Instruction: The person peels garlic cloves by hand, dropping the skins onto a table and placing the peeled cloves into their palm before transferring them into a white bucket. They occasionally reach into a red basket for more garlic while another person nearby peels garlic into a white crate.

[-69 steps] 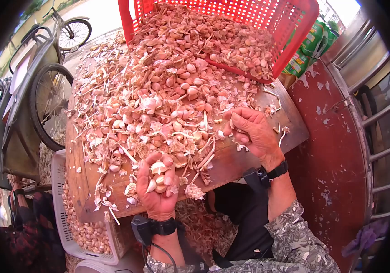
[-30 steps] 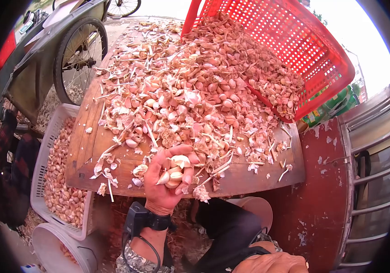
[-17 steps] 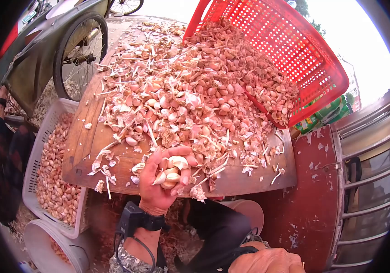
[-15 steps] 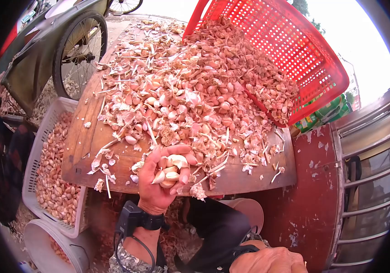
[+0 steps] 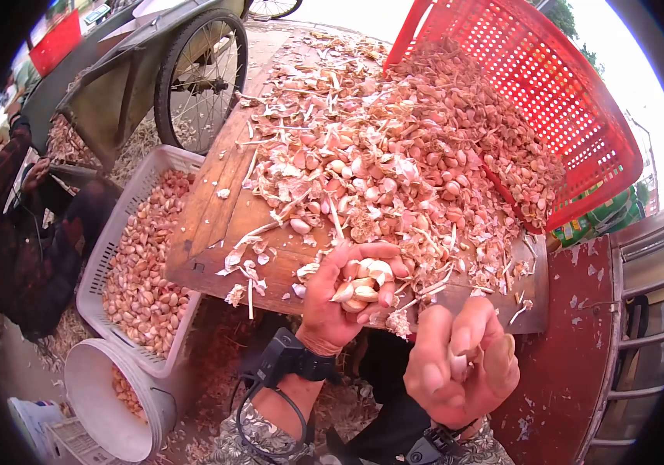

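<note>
Cupped at the table's front edge, my left hand (image 5: 336,314) has its fingers curled round several pale garlic cloves (image 5: 366,284). My right hand (image 5: 460,364) is raised just to the right of it, in front of the table edge. Between its thumb and fingers it pinches a single garlic clove (image 5: 458,364), partly hidden by the fingertips. Behind both hands, a heap of garlic cloves, dry skins and stalks (image 5: 394,170) covers much of the wooden table (image 5: 220,252).
A red plastic basket (image 5: 580,132) lies tipped on the heap's right side. Left of the table stand a white crate (image 5: 92,271) of cloves and a white bucket (image 5: 99,395). Beyond is a cart wheel (image 5: 202,81); another person (image 5: 45,225) sits far left. A metal rack (image 5: 650,337) stands right.
My right hand has risen from the lower edge and now pinches a clove beside the left hand. My left hand still holds its cloves. The camera view has shifted left.
</note>
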### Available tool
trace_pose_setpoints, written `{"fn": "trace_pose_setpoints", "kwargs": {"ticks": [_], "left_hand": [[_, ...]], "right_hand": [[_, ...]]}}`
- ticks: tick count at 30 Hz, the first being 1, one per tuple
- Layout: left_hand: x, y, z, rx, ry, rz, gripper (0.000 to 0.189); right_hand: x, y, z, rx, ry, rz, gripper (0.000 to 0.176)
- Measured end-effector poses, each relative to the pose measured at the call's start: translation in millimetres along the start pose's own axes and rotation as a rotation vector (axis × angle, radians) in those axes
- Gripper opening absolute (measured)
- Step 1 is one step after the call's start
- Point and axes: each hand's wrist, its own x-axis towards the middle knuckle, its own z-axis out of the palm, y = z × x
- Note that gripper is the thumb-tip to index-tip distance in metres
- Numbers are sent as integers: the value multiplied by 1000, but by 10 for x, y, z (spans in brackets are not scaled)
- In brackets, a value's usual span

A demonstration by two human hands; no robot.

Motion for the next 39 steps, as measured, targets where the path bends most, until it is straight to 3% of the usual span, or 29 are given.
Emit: {"fn": "trace_pose_setpoints", "kwargs": {"ticks": [4,5,6,7,8,9,12,13,14,16,17,18,20,21,22,24,28,30,31,32,34,39], "left_hand": [[-19,-86,-15,-6,35,-11,51],[-36,-78,72,91,164,-45,53],[-50,-97,-14,-8,27,-34,47],[-44,-167,-56,-71,88,-8,43],[-33,-225,-59,-138,145,16,39],[-37,-243,-120,-184,66,33,32],[-128,-234,19,-238,48,179,28],[-159,-210,198,-87,352,150,26],[-132,-259,43,-80,351,164,26],[-23,-438,-393,-235,-4,247,27],[-204,-143,157,-125,381,134,28],[-184,-129,91,-119,375,144,28],[-129,-108,-86,-299,-108,178,30],[-144,-81,-118,-371,-164,154,31],[-158,-72,-144,-366,-170,157,31],[-201,-2,-112,-348,52,169,31],[-297,176,-118,-370,11,155,32],[-314,232,-156,-375,125,193,32],[-334,286,-242,-403,-151,179,36],[-396,341,-187,-390,-165,166,36],[-483,509,-6,-227,115,227,39],[-798,981,53,-134,151,476,44]], "right_hand": [[273,180,-233,-896,262,-458,18],[323,241,-317,-1171,208,-559,15],[380,297,-391,-1451,149,-666,13],[441,357,-462,-1435,141,-661,13],[497,414,-525,-1680,18,-708,9],[530,456,-553,-1923,-113,-755,7],[574,554,-536,-2018,-174,-730,13],[576,578,-515,-2033,-177,-728,16],[586,589,-484,-2021,-188,-737,16],[600,598,-414,-2055,-235,-711,14],[599,614,-388,-2043,-228,-711,12],[603,625,-369,-2037,-237,-724,12],[599,640,-351,-2040,-251,-800,10],[571,646,-358,-2054,-234,-750,16],[575,654,-329,-2052,-238,-758,16],[590,659,-262,-2137,-269,-731,17],[574,709,-246,-2230,-331,-649,28],[582,712,-254,-2129,-316,-629,42],[588,682,-245,-2061,-321,-647,53],[580,673,-251,-2064,-307,-671,53],[566,606,-316,-1930,-216,-694,57],[552,504,-542,-2003,-184,-698,35]]}}
